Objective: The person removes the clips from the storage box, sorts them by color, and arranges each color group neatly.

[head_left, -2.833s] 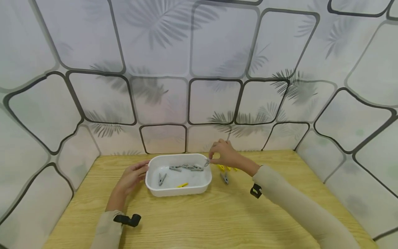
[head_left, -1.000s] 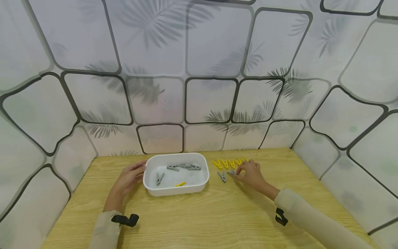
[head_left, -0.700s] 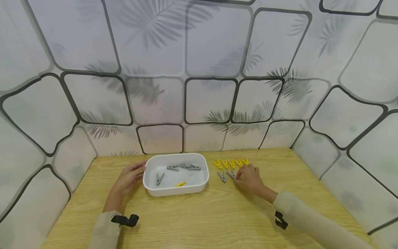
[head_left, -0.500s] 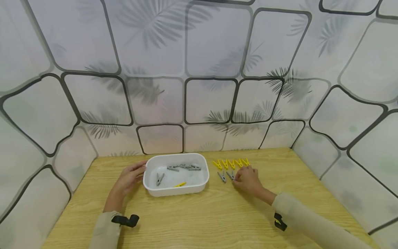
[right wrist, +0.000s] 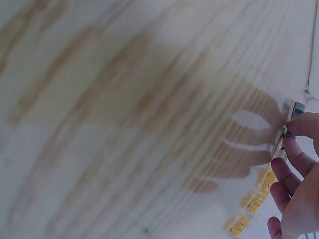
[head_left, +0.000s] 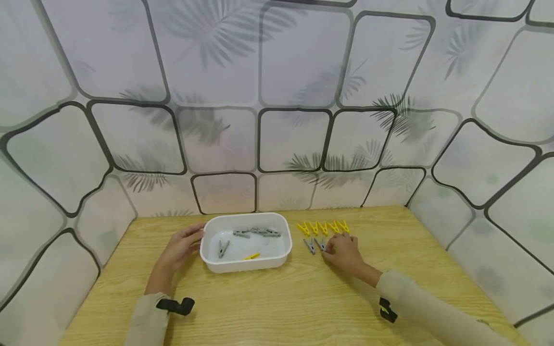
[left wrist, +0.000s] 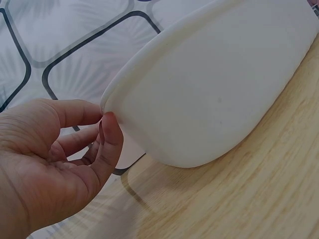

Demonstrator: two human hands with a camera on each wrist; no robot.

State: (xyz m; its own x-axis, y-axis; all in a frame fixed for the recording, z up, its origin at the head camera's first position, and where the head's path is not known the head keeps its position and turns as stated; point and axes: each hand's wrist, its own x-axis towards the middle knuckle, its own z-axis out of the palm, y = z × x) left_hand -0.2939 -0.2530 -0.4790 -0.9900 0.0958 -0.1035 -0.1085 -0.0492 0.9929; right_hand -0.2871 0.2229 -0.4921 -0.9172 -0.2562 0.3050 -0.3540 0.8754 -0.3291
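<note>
Right grip (head_left: 345, 254) pinches grey V-shaped clip (head_left: 320, 244); wood-grained table (head_left: 264, 307).

White tub (head_left: 245, 266); yellow clips (head_left: 324, 231), grey clips (head_left: 310, 248); tan wood-grain table (head_left: 259, 307); pale leaf-printed wall (head_left: 303, 57).

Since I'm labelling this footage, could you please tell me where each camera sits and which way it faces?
Head: on the head, facing forward and down at the table and white tray; left hand, right hand and sleeves show.
Left wrist: on that wrist, facing the tray's outer side; left hand shows.
Right wrist: on that wrist, facing table and yellow clips; right hand shows at the edge.
Shared: tray in head and left wrist views.
</note>
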